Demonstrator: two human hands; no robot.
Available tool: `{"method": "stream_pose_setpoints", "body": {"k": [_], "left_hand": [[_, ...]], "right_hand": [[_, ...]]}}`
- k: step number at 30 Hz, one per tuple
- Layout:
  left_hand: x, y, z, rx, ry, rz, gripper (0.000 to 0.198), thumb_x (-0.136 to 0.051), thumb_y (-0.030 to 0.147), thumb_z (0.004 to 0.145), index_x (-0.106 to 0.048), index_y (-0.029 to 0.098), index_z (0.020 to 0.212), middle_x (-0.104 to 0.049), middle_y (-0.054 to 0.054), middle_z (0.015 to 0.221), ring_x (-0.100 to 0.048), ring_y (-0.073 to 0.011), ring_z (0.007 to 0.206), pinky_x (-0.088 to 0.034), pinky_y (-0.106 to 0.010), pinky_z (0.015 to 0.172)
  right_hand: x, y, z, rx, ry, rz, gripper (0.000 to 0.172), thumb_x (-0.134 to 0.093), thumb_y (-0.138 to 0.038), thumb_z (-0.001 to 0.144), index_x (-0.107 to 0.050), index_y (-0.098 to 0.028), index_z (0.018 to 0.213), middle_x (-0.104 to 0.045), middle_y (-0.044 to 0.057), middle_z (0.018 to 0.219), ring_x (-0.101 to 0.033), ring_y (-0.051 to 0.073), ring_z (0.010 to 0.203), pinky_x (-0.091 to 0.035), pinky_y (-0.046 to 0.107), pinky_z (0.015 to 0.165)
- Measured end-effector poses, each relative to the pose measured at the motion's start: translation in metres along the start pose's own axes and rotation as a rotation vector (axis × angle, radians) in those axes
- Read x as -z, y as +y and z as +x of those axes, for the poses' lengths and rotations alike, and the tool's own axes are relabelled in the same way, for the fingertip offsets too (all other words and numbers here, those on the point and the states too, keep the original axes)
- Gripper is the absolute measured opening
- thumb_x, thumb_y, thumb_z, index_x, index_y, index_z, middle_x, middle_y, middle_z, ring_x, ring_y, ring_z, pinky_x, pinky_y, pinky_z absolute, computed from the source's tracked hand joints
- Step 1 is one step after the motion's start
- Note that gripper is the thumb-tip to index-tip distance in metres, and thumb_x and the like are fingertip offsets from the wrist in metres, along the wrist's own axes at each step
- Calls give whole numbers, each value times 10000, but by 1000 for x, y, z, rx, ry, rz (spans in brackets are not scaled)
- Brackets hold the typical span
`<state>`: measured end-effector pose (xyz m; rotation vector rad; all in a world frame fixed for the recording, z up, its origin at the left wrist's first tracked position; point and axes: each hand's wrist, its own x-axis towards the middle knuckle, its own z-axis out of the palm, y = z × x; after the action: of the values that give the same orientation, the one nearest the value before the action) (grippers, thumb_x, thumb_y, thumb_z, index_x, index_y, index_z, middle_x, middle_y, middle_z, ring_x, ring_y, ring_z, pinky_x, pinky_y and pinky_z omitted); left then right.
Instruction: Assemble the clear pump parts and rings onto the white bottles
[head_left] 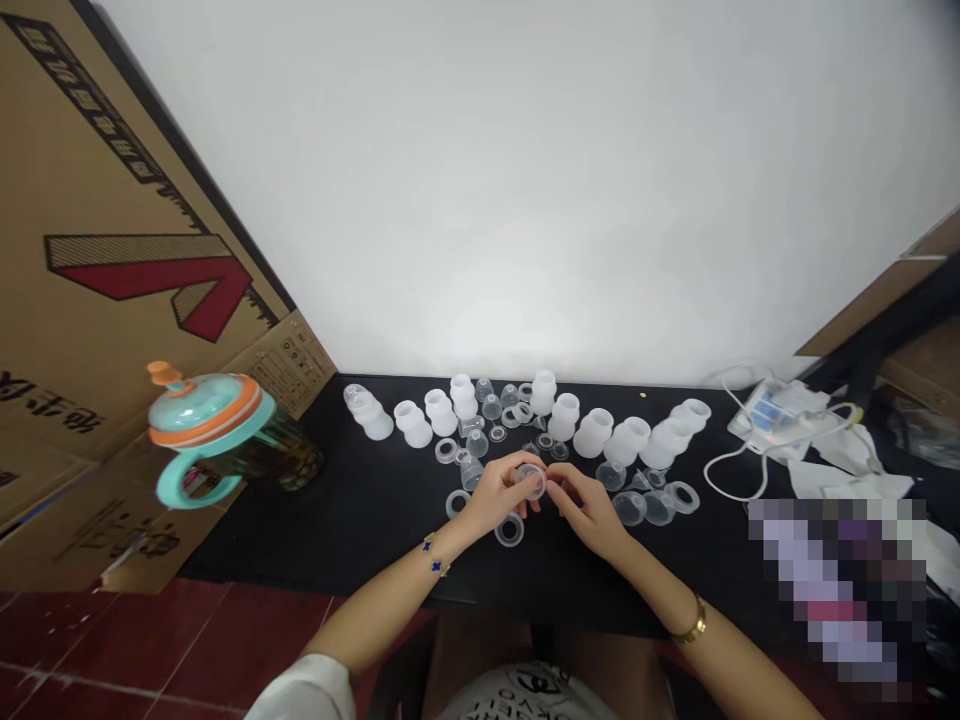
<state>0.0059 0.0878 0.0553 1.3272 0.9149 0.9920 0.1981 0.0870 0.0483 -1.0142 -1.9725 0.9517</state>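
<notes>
My left hand [496, 492] is closed around a small translucent bottle collar ring [530, 483], held above the black table. The thumb and fingertips of my right hand [589, 508] pinch at the ring's right edge. Whether a nipple sits inside the ring is too small to tell. Just below my hands lies a loose collar ring [509, 530], and another ring [457, 503] lies partly beside my left wrist. Clear domed caps [475, 443] and silicone nipples are scattered beyond my fingers. More domed caps [628, 508] and a ring [682, 497] lie right of my right hand.
White bottle bodies [594, 433] stand in an arc along the back of the table [360, 540]. One assembled bottle [367, 412] leans at the left end. A teal-lidded jug [225, 440] and cardboard boxes [135, 250] are at left. A white cabled device [776, 415] and tissues lie at right.
</notes>
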Motion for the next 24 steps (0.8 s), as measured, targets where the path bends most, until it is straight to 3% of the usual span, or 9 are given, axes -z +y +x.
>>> {"method": "stream_pose_setpoints", "body": {"k": [7,24], "left_hand": [[3,-3,4,25,21,-50,345,-691,431,825,-705,112,958,-680,-37,620,-605,-125,461,-462,-186,426],[5,-1,4,53,24,-47,279,-671,382,826,-736,116,879,-686,-33,641,-589,-117,442,-427,-192,422]], "right_hand": [[-1,0,0,26,-1,-18,237,-482,-411,1010,-600,-214,1068,-630,-16,708,-540,128,558,-413,248,546],[-2,0,-2,-2,-28,-37,260,-507,-453,997,-580,-215,1072,-680,11,829,-552,130,569,-410,250,537]]}}
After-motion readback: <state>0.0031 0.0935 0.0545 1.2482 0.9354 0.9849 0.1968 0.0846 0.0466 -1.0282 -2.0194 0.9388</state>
